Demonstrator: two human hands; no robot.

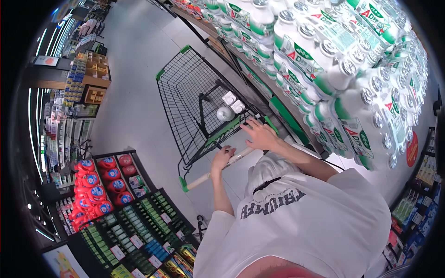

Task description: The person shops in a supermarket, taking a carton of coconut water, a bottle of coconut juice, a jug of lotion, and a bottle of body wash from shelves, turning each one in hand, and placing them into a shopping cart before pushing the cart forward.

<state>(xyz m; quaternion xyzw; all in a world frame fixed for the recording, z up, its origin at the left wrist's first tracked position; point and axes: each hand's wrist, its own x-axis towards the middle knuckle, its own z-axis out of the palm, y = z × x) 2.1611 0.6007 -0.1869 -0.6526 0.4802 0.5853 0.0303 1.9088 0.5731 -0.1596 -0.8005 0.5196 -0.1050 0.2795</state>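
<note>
A black wire shopping cart (178, 102) with green corners stands in front of me, its pale handle (199, 180) running across near my body. My left hand (222, 159) is closed over the middle of that handle, fingers curled. Farther right, my right hand (260, 135) lies over the handle's right part with its fingers spread and stretched toward the basket. Inside the cart, close to the handle side, are a round white item (225, 114) and two small white packs (238, 106) side by side. Most of the basket's wire floor shows bare.
Stacked packs of white bottles (320, 55) rise close on my right. To the left, a low display holds red containers (90, 194) and rows of green packages (134, 231). A wooden shelf unit (96, 76) stands farther off, beside the pale tiled floor (134, 92).
</note>
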